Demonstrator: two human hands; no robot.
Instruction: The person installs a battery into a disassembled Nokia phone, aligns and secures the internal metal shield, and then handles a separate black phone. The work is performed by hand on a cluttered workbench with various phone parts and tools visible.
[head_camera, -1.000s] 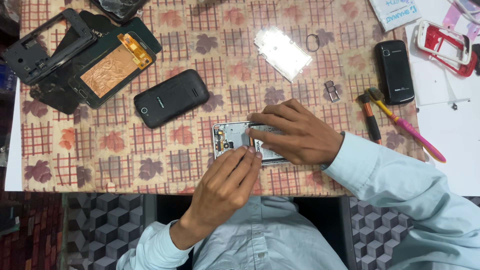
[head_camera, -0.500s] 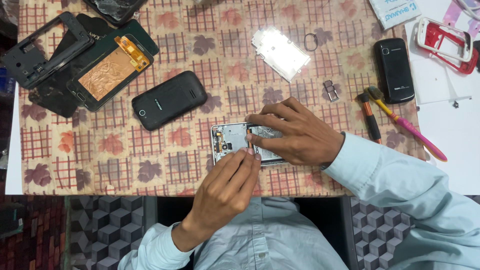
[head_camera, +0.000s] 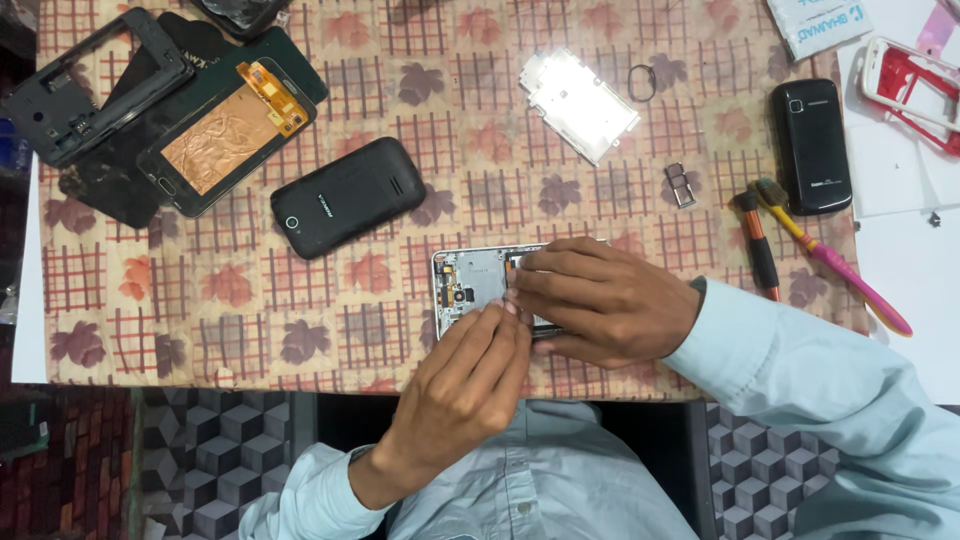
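Hands are working over an opened phone (head_camera: 470, 285) lying flat near the table's (head_camera: 130, 300) front edge, on a checked leaf-print cloth. Right hand (head_camera: 600, 300) is lying across the phone's right part, fingers curled down and pressing on it, covering most of that half; thumb and forefinger tips are meeting near the middle of the phone. Left hand (head_camera: 465, 375) is coming up from below, fingers bunched, fingertips touching the phone's lower middle edge right beside the right hand's fingertips. Whether either hand is pinching a small part is impossible to tell; the tips are too tight together. Phone's left part is showing, silver frame with dark inner components exposed.

Black phone (head_camera: 345, 197) is lying tilted just up-left of the opened phone, apart from it. Further left, a screen panel (head_camera: 225, 140) with copper backing and an orange flex is lying on dark parts, next to a black frame (head_camera: 90, 85) at the table's far-left corner. White plate (head_camera: 578, 103) is lying up-centre, with a thin ring (head_camera: 641, 82) beside it and a small metal tray (head_camera: 681, 184) below. On the right, a second black phone (head_camera: 810, 145), a screwdriver (head_camera: 758, 245) and a pink brush (head_camera: 830, 255) are lying side by side, near the right sleeve. Red-and-white frame (head_camera: 915, 85) is sitting on white paper at the far right corner.
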